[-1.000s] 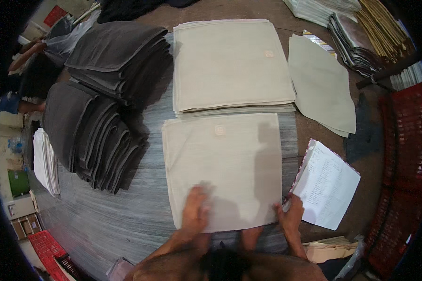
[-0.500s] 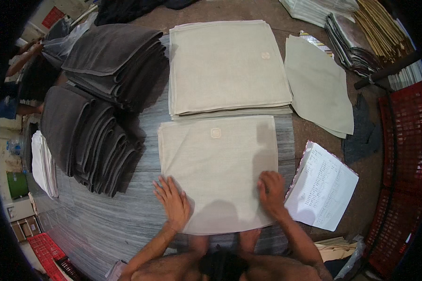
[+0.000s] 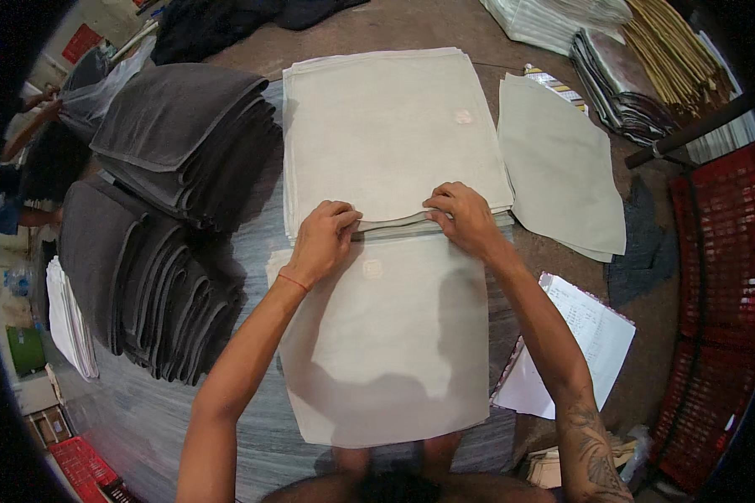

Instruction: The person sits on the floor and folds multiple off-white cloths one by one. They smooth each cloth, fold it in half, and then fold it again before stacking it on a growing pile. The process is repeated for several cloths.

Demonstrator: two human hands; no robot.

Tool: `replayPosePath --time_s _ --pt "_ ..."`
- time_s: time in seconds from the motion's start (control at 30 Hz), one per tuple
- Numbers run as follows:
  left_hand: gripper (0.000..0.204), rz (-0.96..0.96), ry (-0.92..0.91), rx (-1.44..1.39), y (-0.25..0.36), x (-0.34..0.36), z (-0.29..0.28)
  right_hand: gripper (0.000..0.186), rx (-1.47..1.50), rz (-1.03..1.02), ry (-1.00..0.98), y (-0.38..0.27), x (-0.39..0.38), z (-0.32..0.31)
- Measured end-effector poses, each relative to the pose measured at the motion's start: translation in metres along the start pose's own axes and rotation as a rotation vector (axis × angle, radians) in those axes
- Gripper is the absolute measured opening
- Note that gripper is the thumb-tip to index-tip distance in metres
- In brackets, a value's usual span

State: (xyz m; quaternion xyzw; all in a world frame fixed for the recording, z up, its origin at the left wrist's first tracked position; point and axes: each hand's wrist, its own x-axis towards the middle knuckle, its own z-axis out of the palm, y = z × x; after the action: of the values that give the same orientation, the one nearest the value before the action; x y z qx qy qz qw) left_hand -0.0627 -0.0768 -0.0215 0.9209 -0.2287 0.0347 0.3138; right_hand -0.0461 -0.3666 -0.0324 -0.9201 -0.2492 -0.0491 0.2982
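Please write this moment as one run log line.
left hand: pinching near edge of far cream cloth stack | right hand: pinching same edge | nearer cream cloth: lying flat

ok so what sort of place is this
Probably a textile workshop or cloth sorting area: thick piles of folded dark cloths, stacked cream cloths, and a notebook page of written lines that may be a tally.
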Motion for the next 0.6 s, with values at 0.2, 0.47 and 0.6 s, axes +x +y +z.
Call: replayPosePath --time_s 0.2,0.47,0.6 --pt "0.020 -0.314 -0.069 -0.219 -0.008 0.020 -0.008 0.012 0.011 0.082 0.005 0.003 0.007 0.000" --pt "0.024 -0.161 -0.021 0.129 -0.042 0.001 -0.037 0.019 -0.325 0.215 0.081 0.055 -0.016 -0.039" --pt "0.028 -0.174 0.241 0.022 -0.060 0.025 -0.072 0.024 -0.204 0.221 0.348 0.068 0.005 -0.071"
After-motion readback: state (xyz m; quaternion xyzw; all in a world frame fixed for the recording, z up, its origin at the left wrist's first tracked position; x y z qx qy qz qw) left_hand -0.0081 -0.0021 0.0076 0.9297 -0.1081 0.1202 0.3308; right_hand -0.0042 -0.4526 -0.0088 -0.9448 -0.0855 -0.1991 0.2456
